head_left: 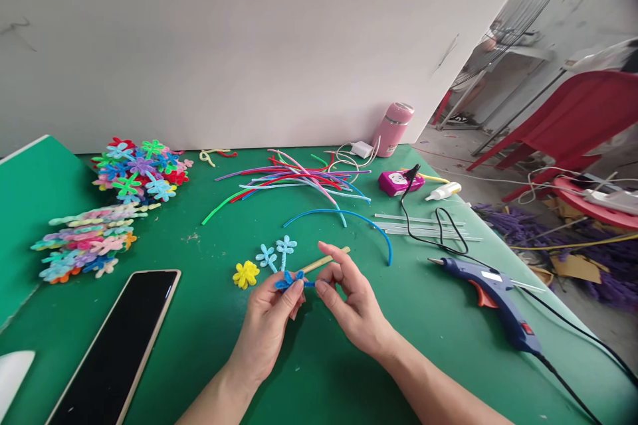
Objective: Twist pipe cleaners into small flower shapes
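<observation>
My left hand (272, 315) pinches a dark blue pipe-cleaner flower (289, 281) between thumb and fingers. From it a short blue stem runs right into the thumb and forefinger of my right hand (351, 305), whose other fingers are raised. Just beyond my hands lie a light blue pipe-cleaner flower (286, 245) and a second light blue flower (266, 256), both with stems. To their left is a yellow pipe-cleaner flower (246, 274). A thin tan stick (326, 259) lies behind my hands, partly hidden by them.
Loose pipe cleaners (299, 179) lie across the back of the green table. Flower piles (139, 169) stand at left, near a phone (119, 339). At right are a glue gun (491, 299), glue sticks (423, 229), a purple power strip (399, 182), a white bottle (443, 191) and a pink flask (393, 129).
</observation>
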`<state>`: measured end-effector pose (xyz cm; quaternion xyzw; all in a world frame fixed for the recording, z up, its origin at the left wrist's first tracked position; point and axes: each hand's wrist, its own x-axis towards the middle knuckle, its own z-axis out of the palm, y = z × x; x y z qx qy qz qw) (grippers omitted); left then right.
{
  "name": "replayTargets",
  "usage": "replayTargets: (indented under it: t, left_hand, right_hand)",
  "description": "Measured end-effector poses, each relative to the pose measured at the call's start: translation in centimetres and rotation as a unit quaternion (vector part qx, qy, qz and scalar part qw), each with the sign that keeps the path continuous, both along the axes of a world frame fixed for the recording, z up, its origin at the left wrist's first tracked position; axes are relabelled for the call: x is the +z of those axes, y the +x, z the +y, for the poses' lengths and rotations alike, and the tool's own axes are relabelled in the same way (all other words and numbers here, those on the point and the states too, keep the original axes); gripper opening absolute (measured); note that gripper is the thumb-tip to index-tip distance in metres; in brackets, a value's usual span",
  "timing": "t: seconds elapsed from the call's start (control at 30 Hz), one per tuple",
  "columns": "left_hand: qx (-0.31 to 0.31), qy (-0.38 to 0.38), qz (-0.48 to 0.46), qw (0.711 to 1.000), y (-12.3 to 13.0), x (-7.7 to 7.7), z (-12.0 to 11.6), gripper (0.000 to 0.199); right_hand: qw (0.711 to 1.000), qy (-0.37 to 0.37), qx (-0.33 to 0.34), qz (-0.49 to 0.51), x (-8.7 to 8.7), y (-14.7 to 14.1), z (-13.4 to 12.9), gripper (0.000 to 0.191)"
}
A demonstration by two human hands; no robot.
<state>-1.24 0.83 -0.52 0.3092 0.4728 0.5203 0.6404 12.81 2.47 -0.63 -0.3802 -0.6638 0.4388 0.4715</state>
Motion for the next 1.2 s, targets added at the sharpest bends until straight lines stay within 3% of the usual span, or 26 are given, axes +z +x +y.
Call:
replayTargets:
  t: [0.13,0.27,0.37,0.57,0.77,0.87,1.07,1.2]
  left_hand:
    - [0.002,0.031,0.076,0.997,0.1,0.3,-0.1,0.01]
    - [0.003,0.089,0.158,0.983,0.4,1.3,-0.2,0.013]
    - [0.005,0.101,0.178,0.979,0.5,1.5,-0.3,0.01]
    - [-0.031,0.033,0.107,0.993,0.2,0.3,-0.3,0.014]
    - [-0.074,0.014,0.06,0.995,-0.2,0.1,-0.1,0.019]
    - [-0.064,0.0,0.042,0.997,-0.2,0.1,0.1,0.02]
    - [0.007,-0.065,-0.096,0.993,-0.1,0.5,0.5,0.021]
    - [0.021,-0.079,-0.127,0.989,0.0,0.5,0.6,0.021]
  right_hand:
    - [0.976,-0.166,0.018,0.143,0.2,-0.4,0.1,0.044]
    - [0.894,-0.346,0.007,0.283,0.2,-0.7,0.1,0.045]
    - [0.855,-0.404,0.005,0.325,0.2,-0.7,0.2,0.044]
    - [0.904,-0.327,0.027,0.275,0.2,-0.4,0.3,0.043]
    - [0.927,-0.292,0.064,0.225,0.2,-0.5,0.1,0.045]
    - [0.942,-0.265,0.068,0.194,0.3,-0.5,0.1,0.041]
    - [0.997,-0.064,0.016,0.052,0.3,0.1,0.0,0.041]
    - [0.99,0.103,-0.036,-0.087,0.2,0.4,0.2,0.041]
